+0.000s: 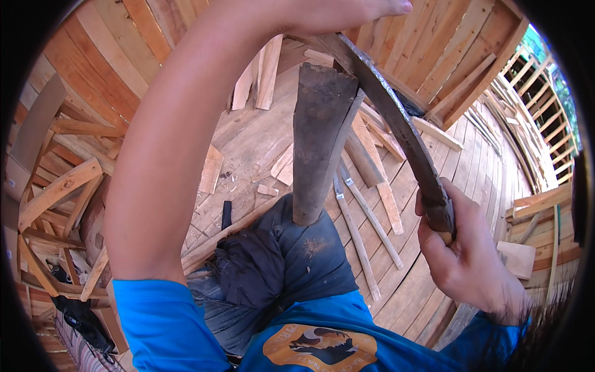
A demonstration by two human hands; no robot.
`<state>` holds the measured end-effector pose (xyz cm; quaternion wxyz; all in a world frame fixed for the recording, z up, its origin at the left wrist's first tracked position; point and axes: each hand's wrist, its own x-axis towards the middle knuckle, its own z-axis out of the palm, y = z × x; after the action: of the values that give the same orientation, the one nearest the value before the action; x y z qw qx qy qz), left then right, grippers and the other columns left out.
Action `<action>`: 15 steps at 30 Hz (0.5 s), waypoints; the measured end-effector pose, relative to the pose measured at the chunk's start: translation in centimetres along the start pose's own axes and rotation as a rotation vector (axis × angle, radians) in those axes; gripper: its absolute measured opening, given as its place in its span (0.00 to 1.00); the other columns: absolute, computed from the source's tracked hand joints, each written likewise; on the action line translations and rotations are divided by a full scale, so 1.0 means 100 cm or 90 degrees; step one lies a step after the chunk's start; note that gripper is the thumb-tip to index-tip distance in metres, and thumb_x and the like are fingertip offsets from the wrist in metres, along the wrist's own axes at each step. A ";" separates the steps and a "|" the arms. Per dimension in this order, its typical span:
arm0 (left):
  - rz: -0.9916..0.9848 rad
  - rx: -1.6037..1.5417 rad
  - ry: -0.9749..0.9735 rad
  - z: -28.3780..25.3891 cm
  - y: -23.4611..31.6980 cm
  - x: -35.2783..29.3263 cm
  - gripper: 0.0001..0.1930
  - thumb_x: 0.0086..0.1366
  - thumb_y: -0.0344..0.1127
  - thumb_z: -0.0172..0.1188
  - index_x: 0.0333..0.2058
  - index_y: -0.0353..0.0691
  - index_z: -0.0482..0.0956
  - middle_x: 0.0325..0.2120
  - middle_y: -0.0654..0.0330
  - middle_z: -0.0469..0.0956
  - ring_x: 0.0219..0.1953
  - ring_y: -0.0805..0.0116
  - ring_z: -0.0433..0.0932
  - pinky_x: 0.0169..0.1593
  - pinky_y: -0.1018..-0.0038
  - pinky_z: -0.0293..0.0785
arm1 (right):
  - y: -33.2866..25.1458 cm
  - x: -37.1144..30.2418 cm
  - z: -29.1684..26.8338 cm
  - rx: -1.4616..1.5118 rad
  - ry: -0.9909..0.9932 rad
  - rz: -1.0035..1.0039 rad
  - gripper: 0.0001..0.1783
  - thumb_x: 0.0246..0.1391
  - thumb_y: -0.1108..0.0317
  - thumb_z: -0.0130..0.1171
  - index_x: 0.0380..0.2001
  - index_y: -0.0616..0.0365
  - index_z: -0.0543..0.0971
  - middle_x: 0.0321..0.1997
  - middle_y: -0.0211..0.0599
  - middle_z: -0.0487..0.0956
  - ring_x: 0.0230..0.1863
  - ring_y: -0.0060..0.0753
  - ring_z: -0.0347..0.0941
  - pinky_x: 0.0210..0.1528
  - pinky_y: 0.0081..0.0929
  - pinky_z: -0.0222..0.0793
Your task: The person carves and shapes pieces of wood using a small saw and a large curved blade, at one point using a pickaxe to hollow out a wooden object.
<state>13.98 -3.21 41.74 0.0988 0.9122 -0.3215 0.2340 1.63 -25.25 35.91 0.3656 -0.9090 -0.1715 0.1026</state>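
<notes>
My right hand is closed around the handle end of a long, curved machete. Its dark blade slants up and away to the left, with a bright strip along one edge. The far end of the blade lies just below my left hand, which is cut off by the top of the picture. One outstretched fingertip shows there; the other fingers are hidden. Between my arms, a dark, tapered wooden piece stands with its narrow end at my thigh and its wide, rough end by the blade.
Two slim, long-handled tools with metal ends lie on the plank floor. Around them are wood offcuts, shavings and a brown round stick. A wooden frame stands at left. Plank walls and a slatted railing surround the area.
</notes>
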 end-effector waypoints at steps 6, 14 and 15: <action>0.045 -0.035 0.001 0.000 -0.005 0.003 0.32 0.69 0.59 0.32 0.53 0.36 0.69 0.57 0.44 0.66 0.69 0.42 0.42 0.67 0.46 0.40 | 0.002 0.000 0.001 -0.097 0.049 0.032 0.13 0.47 0.76 0.52 0.38 0.67 0.67 0.16 0.51 0.70 0.18 0.49 0.70 0.24 0.36 0.64; 0.044 -0.018 0.082 0.002 -0.003 -0.012 0.30 0.69 0.56 0.33 0.49 0.35 0.72 0.52 0.42 0.70 0.67 0.41 0.46 0.67 0.48 0.42 | 0.011 0.000 0.012 -0.271 0.130 -0.057 0.16 0.44 0.78 0.51 0.40 0.69 0.66 0.17 0.51 0.71 0.22 0.57 0.71 0.28 0.44 0.66; 0.054 -0.035 0.074 0.002 -0.008 -0.011 0.30 0.70 0.55 0.33 0.48 0.35 0.73 0.51 0.42 0.70 0.67 0.41 0.47 0.67 0.49 0.42 | 0.012 0.000 0.015 -0.336 0.169 -0.072 0.17 0.44 0.78 0.51 0.40 0.69 0.66 0.17 0.51 0.71 0.23 0.57 0.72 0.28 0.45 0.66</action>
<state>13.75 -2.03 41.02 0.1320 0.8798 -0.3597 0.2813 1.44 -25.16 33.99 0.1414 -0.9672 -0.1931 -0.0854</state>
